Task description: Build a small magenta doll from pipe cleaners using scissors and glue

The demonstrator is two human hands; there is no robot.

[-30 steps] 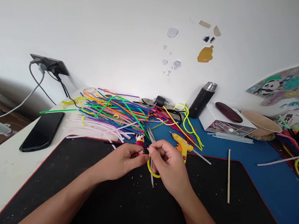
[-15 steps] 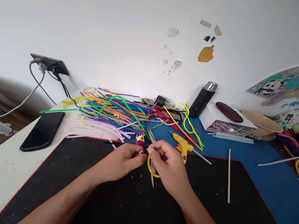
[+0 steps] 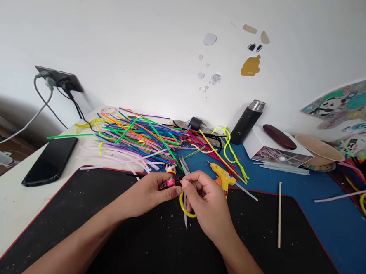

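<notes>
My left hand [image 3: 150, 193] pinches a small pink and white figure [image 3: 170, 176] made of pipe cleaners, held just above the black mat [image 3: 103, 231]. My right hand [image 3: 204, 200] is closed on a yellow pipe cleaner [image 3: 185, 207] that curves in a loop below its fingers, and its fingertips meet the left hand's at the figure. A pair of scissors [image 3: 185, 170] lies under and behind both hands, one blade tip showing below the right hand.
A heap of coloured pipe cleaners [image 3: 133, 140] lies behind the hands. A yellow glue gun [image 3: 222, 177] rests to the right, a black flask [image 3: 247, 122] and a white box [image 3: 275, 150] farther back. A phone [image 3: 49, 161] lies at left, a wooden stick [image 3: 279, 213] at right.
The figure in my left hand has tipped a little, showing more of its pink side. Both hands stay in nearly the same place.
</notes>
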